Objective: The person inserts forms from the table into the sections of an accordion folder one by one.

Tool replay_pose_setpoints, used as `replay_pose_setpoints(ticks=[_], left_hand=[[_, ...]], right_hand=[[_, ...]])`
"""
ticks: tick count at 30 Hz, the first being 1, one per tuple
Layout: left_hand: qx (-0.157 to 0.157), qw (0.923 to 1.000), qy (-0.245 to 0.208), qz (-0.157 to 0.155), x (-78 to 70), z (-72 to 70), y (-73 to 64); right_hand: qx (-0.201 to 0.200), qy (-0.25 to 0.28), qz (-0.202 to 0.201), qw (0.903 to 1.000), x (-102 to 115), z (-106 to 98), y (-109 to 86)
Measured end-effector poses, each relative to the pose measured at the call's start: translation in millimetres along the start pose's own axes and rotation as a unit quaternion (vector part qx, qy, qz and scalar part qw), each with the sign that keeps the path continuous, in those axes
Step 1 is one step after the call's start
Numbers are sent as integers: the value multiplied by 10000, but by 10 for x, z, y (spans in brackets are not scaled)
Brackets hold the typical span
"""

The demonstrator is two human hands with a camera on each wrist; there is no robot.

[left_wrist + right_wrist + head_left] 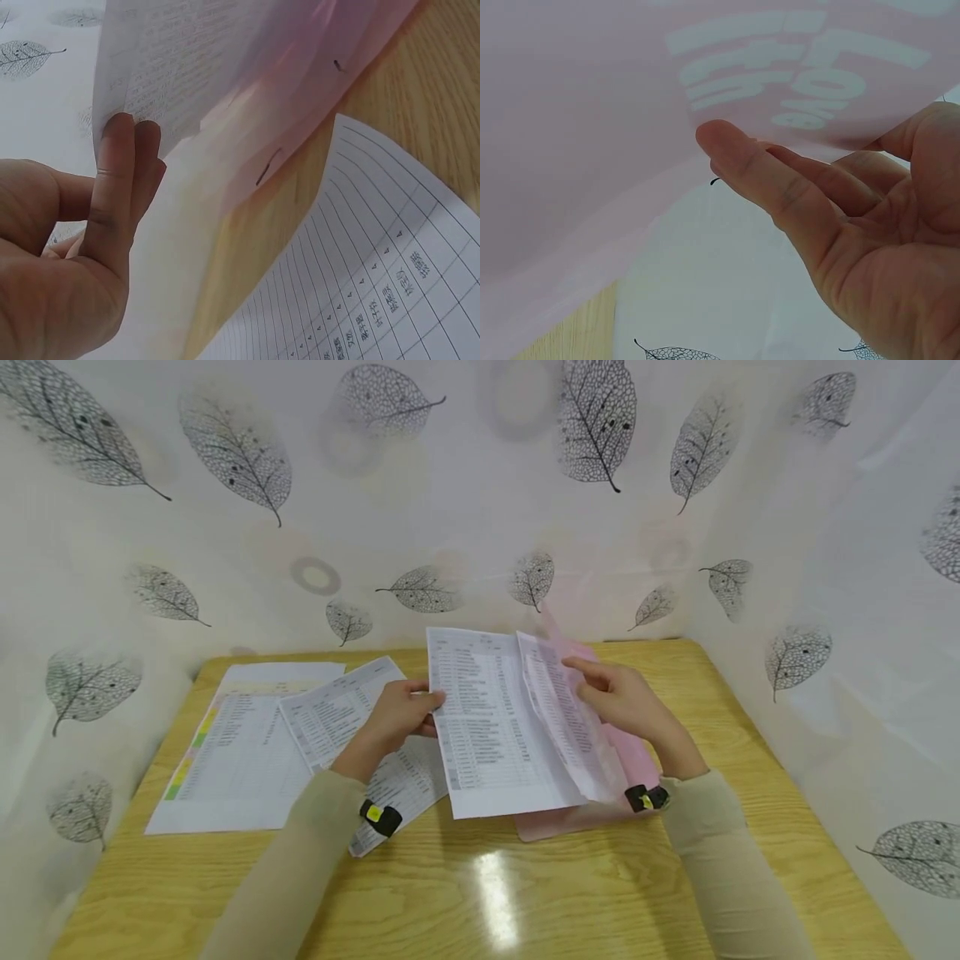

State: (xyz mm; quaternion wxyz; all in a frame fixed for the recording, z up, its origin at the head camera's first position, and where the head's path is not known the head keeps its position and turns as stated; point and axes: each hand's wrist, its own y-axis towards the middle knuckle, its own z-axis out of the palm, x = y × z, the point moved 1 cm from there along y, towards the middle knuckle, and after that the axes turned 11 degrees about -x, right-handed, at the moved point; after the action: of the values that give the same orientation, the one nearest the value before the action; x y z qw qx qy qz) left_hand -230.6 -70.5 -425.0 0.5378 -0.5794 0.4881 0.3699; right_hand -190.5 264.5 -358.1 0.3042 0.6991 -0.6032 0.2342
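The left edge of a printed sheet (480, 727) is pinched by the left hand (401, 714), thumb in front and fingertips behind, a hold that seems chosen so that the rows of print are left uncovered. By the right hand (626, 697) the edge of a pink translucent folder (637, 760) is grasped, the film being caught between thumb and fingers, as the right wrist view suggests; the cover is thereby lifted and, it may be judged, held apart from the papers. The sheet is held tilted up above the table between the two hands, its face turned toward the person and its right part set before the folder. A second printed page (551, 693) is seen curling at its right; whether it is tucked inside the film cannot be told. Beyond the left hand, a slanted sheet (337, 718) is laid partly over a flat sheet (247, 768) marked with coloured cells along its left side, both being set to the left, apart from the folder. All this is carried out over a wooden table (420, 893), behind which a leaf-patterned cloth (465, 535) is hung.
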Motion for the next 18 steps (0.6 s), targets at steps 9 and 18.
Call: replay_pose_setpoints(ticks=[9,18], left_hand=[[-8,10000,-44,22,-24,150,33],[-45,9997,-133,-175,-1,326,50]], right_hand=[[-21,19,-22,10000,16,10,-7],[-42,36,-21,10000,24,2,-13]])
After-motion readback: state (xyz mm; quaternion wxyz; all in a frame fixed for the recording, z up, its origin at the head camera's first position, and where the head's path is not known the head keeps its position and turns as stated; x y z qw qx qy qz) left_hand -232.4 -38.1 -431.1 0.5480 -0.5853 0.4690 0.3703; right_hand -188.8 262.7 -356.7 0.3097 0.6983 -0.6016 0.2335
